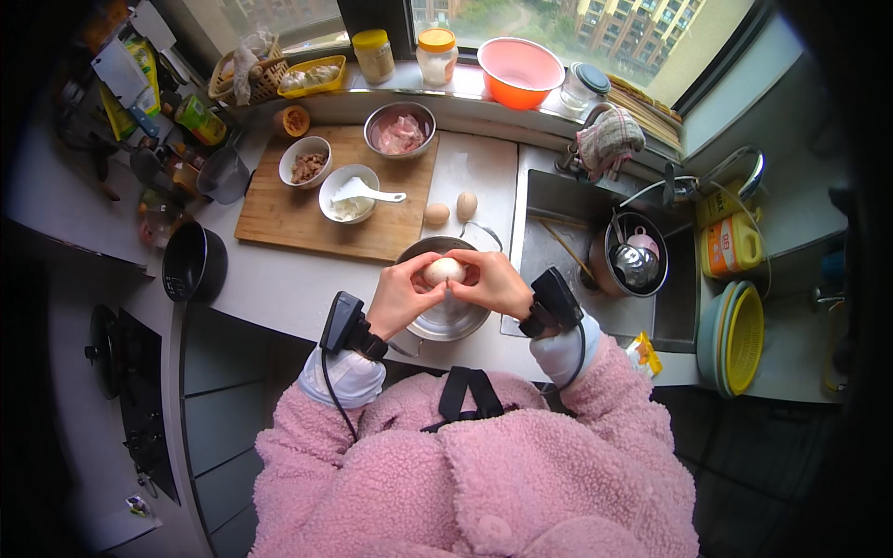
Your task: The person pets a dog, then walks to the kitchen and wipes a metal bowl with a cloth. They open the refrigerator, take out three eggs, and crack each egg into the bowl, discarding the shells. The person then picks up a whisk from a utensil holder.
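My left hand (402, 294) and my right hand (491, 282) together hold one pale egg (445, 271), fingertips on both its ends. The egg is just above a steel bowl (456, 319) that stands on the white counter near its front edge. Two more eggs (436, 214) (466, 205) lie on the counter just behind the bowl. Both wrists wear black devices with cables.
A wooden board (288, 219) behind carries a bowl with a white spoon (349, 193), a small bowl of brown bits (305, 164) and a steel bowl of raw meat (399, 130). The sink (549, 219) at right holds a pot (634, 253) and chopsticks. A black pot (193, 262) is at left.
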### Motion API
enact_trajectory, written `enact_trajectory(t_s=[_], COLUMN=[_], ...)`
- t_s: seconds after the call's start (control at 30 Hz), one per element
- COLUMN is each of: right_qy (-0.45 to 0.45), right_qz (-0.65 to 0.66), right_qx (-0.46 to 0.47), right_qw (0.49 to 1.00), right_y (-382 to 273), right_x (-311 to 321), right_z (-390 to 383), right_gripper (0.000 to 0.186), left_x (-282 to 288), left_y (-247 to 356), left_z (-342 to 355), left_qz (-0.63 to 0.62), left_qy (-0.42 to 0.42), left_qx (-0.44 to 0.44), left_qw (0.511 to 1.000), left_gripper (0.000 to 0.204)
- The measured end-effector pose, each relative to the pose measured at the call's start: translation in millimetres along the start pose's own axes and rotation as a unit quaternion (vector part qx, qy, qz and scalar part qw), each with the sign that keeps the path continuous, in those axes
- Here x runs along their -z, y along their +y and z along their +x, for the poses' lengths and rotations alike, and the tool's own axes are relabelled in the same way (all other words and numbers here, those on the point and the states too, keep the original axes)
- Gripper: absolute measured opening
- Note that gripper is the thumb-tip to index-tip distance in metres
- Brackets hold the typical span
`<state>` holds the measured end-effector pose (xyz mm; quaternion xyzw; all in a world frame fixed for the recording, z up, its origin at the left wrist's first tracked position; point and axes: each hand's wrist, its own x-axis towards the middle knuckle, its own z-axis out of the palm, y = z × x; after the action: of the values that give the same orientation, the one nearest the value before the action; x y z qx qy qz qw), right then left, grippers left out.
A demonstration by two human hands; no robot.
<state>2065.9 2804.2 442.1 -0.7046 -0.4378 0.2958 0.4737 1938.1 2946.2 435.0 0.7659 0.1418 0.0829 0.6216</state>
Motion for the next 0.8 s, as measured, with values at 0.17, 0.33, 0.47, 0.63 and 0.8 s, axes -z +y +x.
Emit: enact_trajectory(t_s=[0.17,0.33,0.47,0.63,0.8], right_qy=[-0.002,-0.003,-0.005,-0.015,-0.01], right_qz=[-0.002,0.002,0.008,-0.005,0.073], right_qx=[-0.01,-0.007,0.0,-0.014,-0.023], right_qw=[1.0,1.0,1.0,1.0,0.997], right_y=[-2.0,3.4,4.9,7.5,16.7], right_x=[-0.6,-3.2,-3.6,-4.2,-5.7], right_z=[0.9,1.8,2.7,3.4,3.2], right_gripper=[0.035,0.035,0.035,0.035,0.04], left_x=[-0.1,-0.6,-1.0,-0.9,2.8], left_y=[-4.0,-7.8,-9.2,-10.8,-15.9], left_z=[0.7,0.9,1.5,1.5,1.2], left_qz=[0.009,0.014,0.01,-0.015,-0.032], left_qy=[0.002,0.002,0.003,-0.001,-0.01], left_qx=[0.006,-0.002,0.004,0.005,0.033], left_qw=[1.0,1.0,1.0,1.0,0.999], left_gripper=[0.039,0.039,0.04,0.041,0.043])
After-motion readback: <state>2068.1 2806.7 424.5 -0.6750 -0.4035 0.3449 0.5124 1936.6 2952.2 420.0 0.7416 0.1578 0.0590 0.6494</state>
